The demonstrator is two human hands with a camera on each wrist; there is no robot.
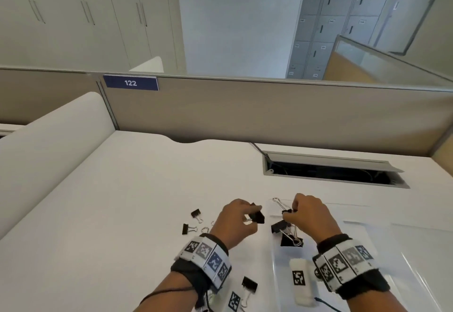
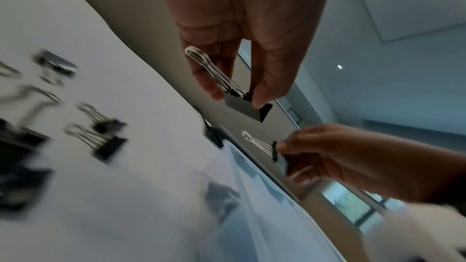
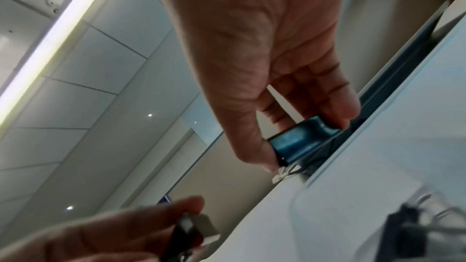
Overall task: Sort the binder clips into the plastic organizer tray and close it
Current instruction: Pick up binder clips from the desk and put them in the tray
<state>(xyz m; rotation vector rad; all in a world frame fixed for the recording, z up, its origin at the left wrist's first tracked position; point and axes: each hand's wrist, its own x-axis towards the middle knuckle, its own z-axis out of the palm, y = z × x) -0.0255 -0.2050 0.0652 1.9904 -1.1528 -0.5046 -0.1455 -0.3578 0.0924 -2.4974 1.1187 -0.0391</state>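
My left hand (image 1: pixel 250 214) pinches a black binder clip (image 1: pixel 257 216) by its body, raised above the white desk; the left wrist view shows this clip (image 2: pixel 248 108) with its wire handles folded together. My right hand (image 1: pixel 290 213) pinches a second black clip (image 1: pixel 286 211), its wire handles pointing up and left. This hand is over the left end of the clear plastic organizer tray (image 1: pixel 367 233). Two black clips (image 1: pixel 279 227) (image 1: pixel 293 241) lie in the tray below it. Loose clips (image 1: pixel 196 213) (image 1: pixel 187 228) (image 1: pixel 249 284) lie on the desk.
An open cable hatch (image 1: pixel 331 172) is sunk into the desk behind the hands. A beige partition (image 1: pixel 245 110) closes off the back and a white panel (image 1: pixel 49 145) the left. A white tagged block (image 1: pixel 301 281) with a cable lies near my right wrist.
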